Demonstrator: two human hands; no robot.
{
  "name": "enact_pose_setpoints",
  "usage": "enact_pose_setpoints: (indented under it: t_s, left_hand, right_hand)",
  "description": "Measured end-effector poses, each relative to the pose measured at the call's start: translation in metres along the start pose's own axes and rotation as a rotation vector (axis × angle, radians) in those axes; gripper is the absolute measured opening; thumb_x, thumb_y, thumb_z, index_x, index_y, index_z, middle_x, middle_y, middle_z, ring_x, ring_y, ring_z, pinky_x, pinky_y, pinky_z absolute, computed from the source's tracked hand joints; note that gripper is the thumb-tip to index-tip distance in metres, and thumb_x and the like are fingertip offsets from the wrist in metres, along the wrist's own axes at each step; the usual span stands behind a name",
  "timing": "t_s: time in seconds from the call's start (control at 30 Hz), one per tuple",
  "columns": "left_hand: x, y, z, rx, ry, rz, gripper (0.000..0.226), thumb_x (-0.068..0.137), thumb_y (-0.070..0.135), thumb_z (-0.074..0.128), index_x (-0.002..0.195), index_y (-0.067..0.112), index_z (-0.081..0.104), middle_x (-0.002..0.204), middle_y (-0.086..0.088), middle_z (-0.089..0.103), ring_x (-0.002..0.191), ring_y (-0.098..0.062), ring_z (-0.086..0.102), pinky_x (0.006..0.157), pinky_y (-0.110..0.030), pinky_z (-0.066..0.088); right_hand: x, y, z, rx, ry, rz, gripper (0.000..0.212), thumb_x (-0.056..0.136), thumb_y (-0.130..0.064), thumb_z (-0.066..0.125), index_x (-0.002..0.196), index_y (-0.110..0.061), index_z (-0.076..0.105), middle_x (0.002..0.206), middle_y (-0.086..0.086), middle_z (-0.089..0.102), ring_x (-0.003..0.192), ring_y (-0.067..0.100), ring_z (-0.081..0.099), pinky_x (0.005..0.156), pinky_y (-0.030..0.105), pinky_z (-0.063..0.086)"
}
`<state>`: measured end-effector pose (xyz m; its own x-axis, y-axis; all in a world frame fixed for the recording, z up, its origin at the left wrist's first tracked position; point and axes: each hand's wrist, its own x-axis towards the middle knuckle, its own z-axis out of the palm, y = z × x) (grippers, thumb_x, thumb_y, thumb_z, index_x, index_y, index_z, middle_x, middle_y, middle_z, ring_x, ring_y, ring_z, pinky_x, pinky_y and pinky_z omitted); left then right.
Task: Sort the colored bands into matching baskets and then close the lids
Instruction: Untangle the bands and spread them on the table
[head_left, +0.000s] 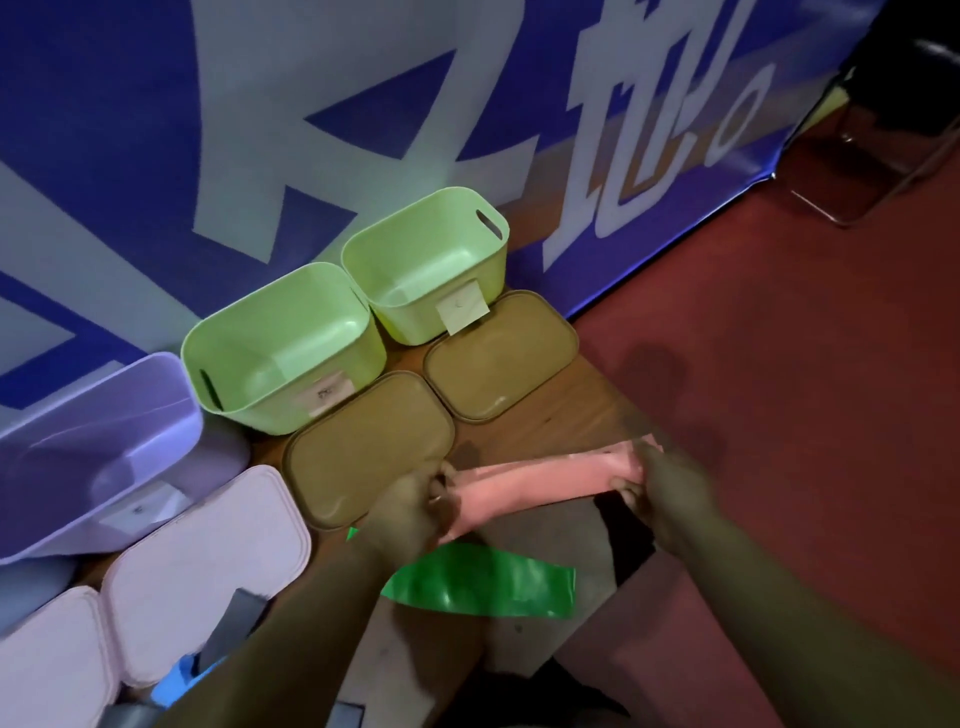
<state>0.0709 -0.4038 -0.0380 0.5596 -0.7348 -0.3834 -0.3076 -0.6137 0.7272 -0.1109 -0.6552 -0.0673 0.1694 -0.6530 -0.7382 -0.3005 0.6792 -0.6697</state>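
A pink band (540, 480) is stretched between my two hands above the wooden table (566, 415). My left hand (415, 506) grips its left end and my right hand (665, 491) pinches its right end. Below them a green band (488, 584) lies flat, with a grey band (550, 530) and a black band (623, 530) partly under it. Two open green baskets (283, 345) (426, 265) stand at the back, each with an olive lid (363, 447) (498, 353) lying in front. A purple basket (98, 447) sits open at the left.
Two pale pink lids (208, 566) (47, 660) lie at the lower left, with a grey strip (234, 618) and a blue band (182, 675) near them. A blue and white banner (260, 130) rises behind the baskets. Red floor (779, 364) lies to the right of the table edge.
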Motion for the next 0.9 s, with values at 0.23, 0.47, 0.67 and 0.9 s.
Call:
enact_pose_setpoints:
  t_s: [0.23,0.47,0.67,0.9]
  left_hand:
    - [0.057,0.001,0.019,0.027,0.044,-0.136,0.027,0.089,0.015,0.064,0.112,0.027,0.059,0.101,0.003,0.064,0.086,-0.021,0.063,0.077,-0.031,0.052]
    - [0.02,-0.009,0.011,0.16,0.125,-0.116,0.04,0.085,0.027,0.065,0.125,0.028,0.059,0.118,0.005,0.062,0.106,-0.016,0.06,0.088,-0.028,0.047]
    - [-0.073,-0.066,-0.009,0.185,0.223,-0.122,0.054,0.078,0.047,0.059,0.129,0.028,0.059,0.12,0.002,0.065,0.109,-0.017,0.062,0.094,-0.034,0.051]
    - [-0.196,-0.118,-0.024,0.102,0.447,-0.391,0.039,0.076,0.04,0.068,0.114,0.031,0.06,0.104,0.006,0.064,0.098,-0.017,0.062,0.083,-0.037,0.052]
  right_hand:
    - [0.022,-0.016,-0.012,0.04,-0.005,0.031,0.029,0.085,-0.032,0.071,0.104,-0.011,0.066,0.097,0.012,0.069,0.074,0.024,0.07,0.064,0.035,0.061]
    - [-0.026,-0.006,0.0,-0.649,-0.006,-0.384,0.025,0.08,-0.022,0.072,0.104,-0.019,0.065,0.102,0.001,0.067,0.096,0.021,0.062,0.092,0.036,0.05]
    - [-0.075,0.048,0.05,-0.87,-0.385,-0.6,0.017,0.075,-0.026,0.07,0.092,-0.028,0.067,0.097,-0.011,0.064,0.091,0.006,0.062,0.085,0.028,0.052]
    - [-0.137,0.116,0.128,-1.205,-0.714,-0.712,0.035,0.078,-0.026,0.072,0.112,-0.025,0.066,0.109,-0.007,0.067,0.1,0.014,0.064,0.089,0.028,0.049]
